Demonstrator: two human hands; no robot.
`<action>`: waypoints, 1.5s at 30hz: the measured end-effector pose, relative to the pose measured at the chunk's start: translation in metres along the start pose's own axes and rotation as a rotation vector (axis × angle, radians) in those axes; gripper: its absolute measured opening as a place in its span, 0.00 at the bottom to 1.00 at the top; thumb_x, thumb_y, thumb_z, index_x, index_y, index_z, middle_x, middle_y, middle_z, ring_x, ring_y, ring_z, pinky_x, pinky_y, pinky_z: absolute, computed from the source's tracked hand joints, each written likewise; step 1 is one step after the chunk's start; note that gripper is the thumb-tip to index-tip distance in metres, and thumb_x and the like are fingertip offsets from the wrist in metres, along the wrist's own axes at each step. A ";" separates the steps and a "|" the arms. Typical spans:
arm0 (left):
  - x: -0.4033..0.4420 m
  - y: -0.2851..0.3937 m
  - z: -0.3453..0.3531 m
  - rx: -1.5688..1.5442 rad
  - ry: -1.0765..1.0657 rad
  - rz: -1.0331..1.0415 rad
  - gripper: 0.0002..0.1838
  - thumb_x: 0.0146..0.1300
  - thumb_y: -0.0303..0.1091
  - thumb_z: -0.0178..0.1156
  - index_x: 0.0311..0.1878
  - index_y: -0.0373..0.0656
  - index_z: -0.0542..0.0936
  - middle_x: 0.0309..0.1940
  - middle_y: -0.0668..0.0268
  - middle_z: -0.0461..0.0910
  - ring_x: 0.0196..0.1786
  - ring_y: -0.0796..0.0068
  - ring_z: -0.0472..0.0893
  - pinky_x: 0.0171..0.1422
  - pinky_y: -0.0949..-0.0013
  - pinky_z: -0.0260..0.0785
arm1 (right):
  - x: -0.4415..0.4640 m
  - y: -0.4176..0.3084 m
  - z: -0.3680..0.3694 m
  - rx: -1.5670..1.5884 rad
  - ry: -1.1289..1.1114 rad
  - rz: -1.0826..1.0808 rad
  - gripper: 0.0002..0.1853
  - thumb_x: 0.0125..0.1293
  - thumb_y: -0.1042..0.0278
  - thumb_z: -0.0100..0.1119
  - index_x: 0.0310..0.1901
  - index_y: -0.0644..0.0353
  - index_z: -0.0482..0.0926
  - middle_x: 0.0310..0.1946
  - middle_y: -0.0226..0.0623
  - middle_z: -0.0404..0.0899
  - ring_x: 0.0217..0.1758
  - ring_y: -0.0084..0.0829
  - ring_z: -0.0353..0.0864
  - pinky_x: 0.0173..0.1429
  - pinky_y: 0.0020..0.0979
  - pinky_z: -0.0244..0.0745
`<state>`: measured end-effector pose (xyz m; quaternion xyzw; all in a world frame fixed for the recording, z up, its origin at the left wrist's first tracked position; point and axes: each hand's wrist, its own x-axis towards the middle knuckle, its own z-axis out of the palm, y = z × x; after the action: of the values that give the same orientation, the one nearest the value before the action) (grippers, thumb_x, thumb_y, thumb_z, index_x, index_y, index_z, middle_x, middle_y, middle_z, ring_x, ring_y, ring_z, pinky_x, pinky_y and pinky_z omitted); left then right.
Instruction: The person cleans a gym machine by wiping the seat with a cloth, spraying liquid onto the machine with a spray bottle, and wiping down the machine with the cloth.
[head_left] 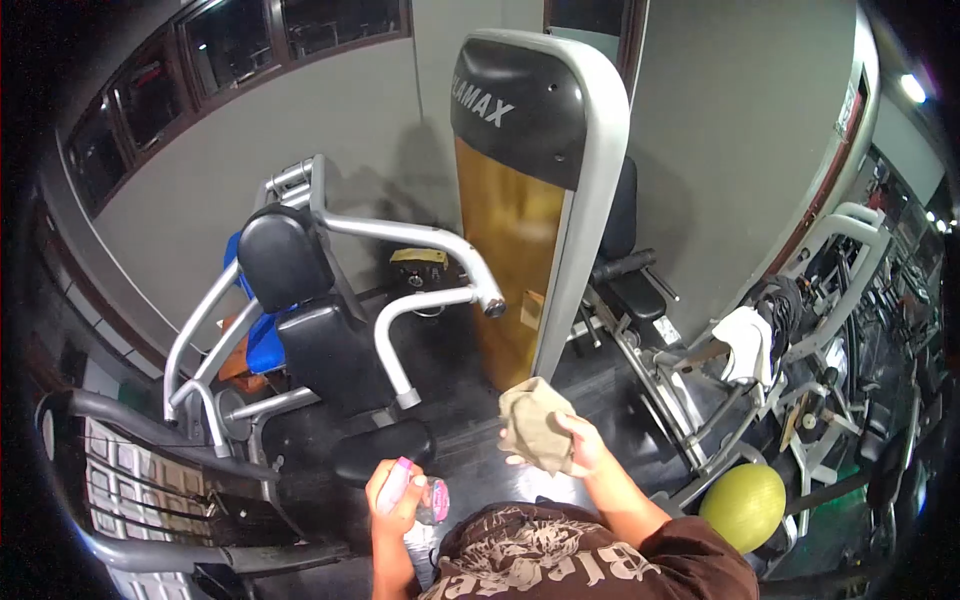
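My left hand (394, 494) is closed around a small bottle (434, 503) with a pink tip and a dark, pink-marked label. My fingers cover part of it, so its full shape is unclear. A folded beige cloth (537, 428) is gripped in my right hand (586, 446), thumb on top and fingertips showing at its left edge. Both hands are held in front of my body, apart from each other. Just beyond my left hand lies the black seat (385, 450) of an exercise machine.
The machine has a black backrest (286, 258) and silver arms (400, 232). A tall weight-stack housing (515, 230) stands ahead. At right are a green exercise ball (743, 507), a white towel (745, 345) and more equipment. A treadmill-like frame (150, 545) is at lower left.
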<state>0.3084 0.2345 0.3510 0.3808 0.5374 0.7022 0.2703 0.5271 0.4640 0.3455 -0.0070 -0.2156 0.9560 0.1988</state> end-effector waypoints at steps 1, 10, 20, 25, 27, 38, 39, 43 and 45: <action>0.005 -0.005 0.011 -0.043 -0.017 -0.042 0.07 0.70 0.25 0.65 0.43 0.35 0.76 0.33 0.59 0.83 0.25 0.75 0.81 0.32 0.69 0.76 | -0.009 -0.013 -0.010 -0.023 0.005 -0.017 0.37 0.73 0.55 0.62 0.77 0.59 0.61 0.69 0.53 0.72 0.70 0.58 0.76 0.69 0.67 0.75; 0.074 -0.024 0.120 0.086 -0.020 0.289 0.08 0.69 0.24 0.63 0.46 0.35 0.75 0.35 0.58 0.79 0.37 0.66 0.85 0.47 0.59 0.82 | -0.072 -0.114 -0.029 -0.224 0.114 -0.260 0.29 0.68 0.56 0.70 0.65 0.57 0.72 0.67 0.50 0.74 0.69 0.56 0.77 0.67 0.64 0.78; 0.139 0.040 0.207 0.409 -0.031 0.601 0.06 0.64 0.19 0.64 0.42 0.33 0.77 0.30 0.58 0.82 0.31 0.68 0.82 0.36 0.67 0.76 | -0.119 -0.160 -0.096 -0.091 0.227 -0.223 0.36 0.66 0.55 0.71 0.69 0.62 0.66 0.56 0.57 0.78 0.56 0.63 0.84 0.60 0.65 0.82; 0.176 0.053 0.224 0.327 0.029 0.621 0.05 0.63 0.20 0.64 0.40 0.33 0.78 0.30 0.57 0.83 0.30 0.69 0.80 0.35 0.67 0.73 | -0.097 -0.176 -0.109 -0.132 0.180 -0.198 0.36 0.65 0.56 0.72 0.68 0.64 0.67 0.55 0.55 0.78 0.57 0.61 0.84 0.53 0.63 0.87; 0.189 0.054 0.228 0.325 0.021 0.629 0.05 0.63 0.21 0.65 0.40 0.33 0.79 0.30 0.58 0.83 0.30 0.69 0.80 0.35 0.67 0.73 | -0.084 -0.185 -0.106 -0.136 0.192 -0.201 0.33 0.64 0.58 0.72 0.66 0.64 0.69 0.58 0.56 0.78 0.57 0.62 0.84 0.54 0.63 0.86; 0.271 0.065 0.244 0.315 0.005 0.603 0.06 0.62 0.22 0.66 0.40 0.32 0.78 0.28 0.59 0.82 0.28 0.71 0.79 0.36 0.69 0.72 | -0.006 -0.250 -0.097 -0.165 0.146 -0.231 0.37 0.64 0.65 0.71 0.73 0.48 0.64 0.60 0.60 0.76 0.55 0.65 0.82 0.49 0.63 0.83; 0.279 0.065 0.243 0.310 0.004 0.614 0.06 0.61 0.22 0.66 0.39 0.33 0.78 0.28 0.60 0.82 0.28 0.72 0.80 0.35 0.70 0.72 | 0.003 -0.256 -0.100 -0.180 0.140 -0.217 0.37 0.65 0.65 0.71 0.73 0.48 0.64 0.60 0.60 0.76 0.55 0.65 0.82 0.48 0.63 0.83; 0.302 0.067 0.246 0.306 0.019 0.636 0.08 0.60 0.23 0.68 0.40 0.34 0.79 0.28 0.62 0.80 0.27 0.74 0.79 0.33 0.72 0.70 | 0.040 -0.273 -0.108 -0.252 0.114 -0.208 0.36 0.65 0.63 0.72 0.72 0.47 0.66 0.60 0.59 0.76 0.55 0.65 0.83 0.48 0.62 0.85; 0.313 0.074 0.250 0.349 -0.007 0.698 0.10 0.59 0.25 0.70 0.40 0.35 0.79 0.28 0.63 0.80 0.27 0.75 0.79 0.32 0.73 0.70 | 0.054 -0.279 -0.109 -0.266 0.103 -0.208 0.35 0.65 0.63 0.72 0.71 0.48 0.66 0.60 0.59 0.76 0.56 0.64 0.83 0.48 0.60 0.86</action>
<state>0.3406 0.5980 0.5311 0.5835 0.4857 0.6487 -0.0520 0.5938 0.7602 0.3669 -0.0601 -0.3292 0.8917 0.3047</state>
